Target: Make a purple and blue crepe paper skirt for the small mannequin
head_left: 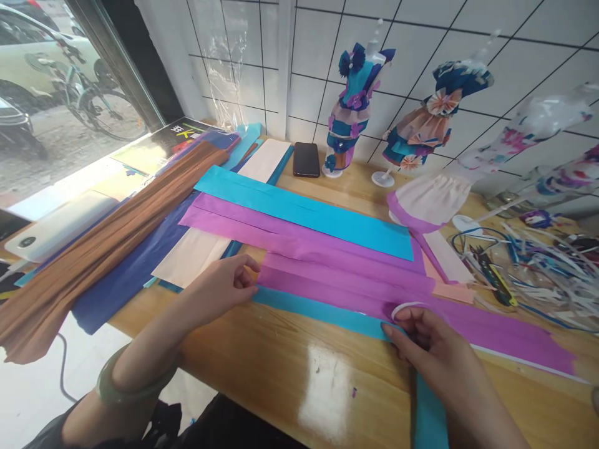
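The long purple sheet of thin, paper-like material point(322, 292) lies lengthwise across the glossy pale wooden table point(281, 355), in front of the person, with a narrow turquoise strip point(318, 310) along its near edge. This seems to keep the two edges matched and within reach of both hands. The bare left hand point(229, 284), fingers loosely curled, is at the left end of the strip, probably to steady that corner; whether it presses or pinches there I cannot tell. The bare right hand point(425, 337) grips the strip farther along, thumb on top, so that the loose remainder hangs down below the wrist. A thin white ribbon-like band point(403, 306) curls up at its fingers (it may be a peeled tape backing), and a white line point(515, 360) edges the purple sheet farther right; I cannot tell whether the two join.

Beyond, a broad bright-blue flat strip point(304, 212) overlaps more purple material, likely stacked to stay flat and close by. The long brown crinkled sheet point(126, 221) and the dark-blue smooth sheet point(116, 280) lie off to the left, perhaps to leave working room. The black rectangular phone point(306, 159) rests near the tiled wall, beside a small dress form in blue, pink and purple point(349, 118), upright at the back, presumably where sleeves will not knock it
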A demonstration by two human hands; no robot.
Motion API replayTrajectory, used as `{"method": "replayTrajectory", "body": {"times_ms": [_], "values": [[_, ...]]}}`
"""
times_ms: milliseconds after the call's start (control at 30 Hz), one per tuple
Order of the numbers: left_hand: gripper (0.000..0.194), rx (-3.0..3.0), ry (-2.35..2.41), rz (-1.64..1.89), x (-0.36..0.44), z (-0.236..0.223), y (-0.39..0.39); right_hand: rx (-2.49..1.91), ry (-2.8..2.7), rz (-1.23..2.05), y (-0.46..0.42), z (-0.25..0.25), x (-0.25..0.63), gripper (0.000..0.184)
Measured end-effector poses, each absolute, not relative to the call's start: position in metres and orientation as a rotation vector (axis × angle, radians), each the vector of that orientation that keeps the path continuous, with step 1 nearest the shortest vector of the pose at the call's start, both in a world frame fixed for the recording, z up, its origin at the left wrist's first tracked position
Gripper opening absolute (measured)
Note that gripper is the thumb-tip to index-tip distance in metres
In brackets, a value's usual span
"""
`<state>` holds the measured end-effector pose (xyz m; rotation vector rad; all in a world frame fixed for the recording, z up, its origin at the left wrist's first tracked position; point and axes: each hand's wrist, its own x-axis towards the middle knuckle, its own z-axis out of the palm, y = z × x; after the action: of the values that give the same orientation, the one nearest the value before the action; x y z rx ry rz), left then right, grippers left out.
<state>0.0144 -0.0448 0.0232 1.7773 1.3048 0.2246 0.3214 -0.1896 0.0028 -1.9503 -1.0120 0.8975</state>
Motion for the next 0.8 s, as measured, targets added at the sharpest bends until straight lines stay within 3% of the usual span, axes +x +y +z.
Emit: {"method": "replayTrajectory", "body": {"times_ms": [800], "values": [[0.023,1.792,1.324,0.228,0.0184,0.0259,-0.0463,-1.957,-0.994,0.918,-0.1901,0.0002,0.3189,0.034]]}}
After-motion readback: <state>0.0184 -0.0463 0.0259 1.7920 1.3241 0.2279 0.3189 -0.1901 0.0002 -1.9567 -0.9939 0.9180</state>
